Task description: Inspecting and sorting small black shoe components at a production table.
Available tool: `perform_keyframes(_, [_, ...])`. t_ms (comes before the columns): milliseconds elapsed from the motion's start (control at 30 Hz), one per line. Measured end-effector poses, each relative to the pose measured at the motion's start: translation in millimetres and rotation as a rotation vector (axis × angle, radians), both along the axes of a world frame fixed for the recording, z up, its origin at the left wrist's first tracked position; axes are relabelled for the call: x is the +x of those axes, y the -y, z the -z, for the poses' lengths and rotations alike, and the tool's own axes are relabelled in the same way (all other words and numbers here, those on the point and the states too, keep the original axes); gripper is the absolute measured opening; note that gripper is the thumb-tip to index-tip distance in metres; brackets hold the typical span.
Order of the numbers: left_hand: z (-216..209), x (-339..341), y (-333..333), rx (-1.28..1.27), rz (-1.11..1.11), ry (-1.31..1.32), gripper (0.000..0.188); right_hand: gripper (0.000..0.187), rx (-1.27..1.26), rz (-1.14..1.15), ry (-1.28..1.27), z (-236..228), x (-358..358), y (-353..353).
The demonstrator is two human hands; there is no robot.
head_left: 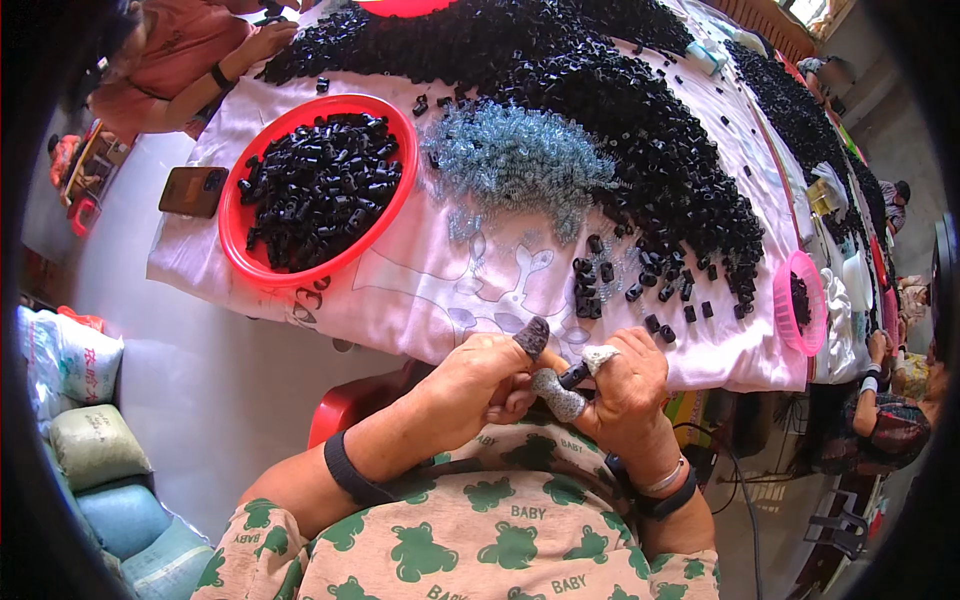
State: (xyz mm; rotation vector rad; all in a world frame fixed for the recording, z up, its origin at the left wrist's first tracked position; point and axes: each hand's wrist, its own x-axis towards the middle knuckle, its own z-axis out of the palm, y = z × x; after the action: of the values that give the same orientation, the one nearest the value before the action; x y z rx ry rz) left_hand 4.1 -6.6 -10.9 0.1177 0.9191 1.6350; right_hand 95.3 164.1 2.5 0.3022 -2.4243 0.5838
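Close to the table's near edge, my right hand (pixel 630 390) pinches a small black plastic cylinder (pixel 573 376) between thumb and finger. Pale grey coverings wrap those two fingertips. My left hand (pixel 478 378) is closed just beside it, with a dark covering on one fingertip; whatever its fingers hold is hidden. Beyond my hands lie loose black plastic cylinders (pixel 650 268), like the held one. Farther off is a heap of thin, bluish-silver coil springs (pixel 515 160). A red round basin (pixel 408 160) to the left is filled with more black pieces.
A pale pink cloth (pixel 400 320) covers the table. Large mounds of black pieces (pixel 670 150) spread across its far side. A phone (pixel 193 191) lies left of the basin, and a pink basket (pixel 818 310) stands at the right edge. Other people sit around; sacks (pixel 100 445) line the floor.
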Motion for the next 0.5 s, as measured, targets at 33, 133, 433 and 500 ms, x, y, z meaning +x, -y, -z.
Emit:
perform_keyframes(33, [2.3, 0.4, 0.1, 0.029, -0.012, 0.020, 0.045, 0.034, 0.004, 0.008, 0.005, 0.1, 0.4, -0.6])
perform_keyframes(133, [3.6, -0.8, -0.9, 0.046, -0.032, 0.042, 0.047, 0.033, 0.011, 0.023, 0.016, -0.8, -1.1, 1.0])
perform_keyframes(433, [-12.0, -2.7, -4.0, -0.063, 0.046, -0.229, 0.023, 0.030, 0.022, 0.008, 0.069, -1.1, 0.0, -0.9])
perform_keyframes(500, [-5.4, 1.7, -6.2, -0.048, -0.030, -0.502, 0.017, 0.030, 0.045, 0.007, 0.144, 0.9, 1.6, 0.9])
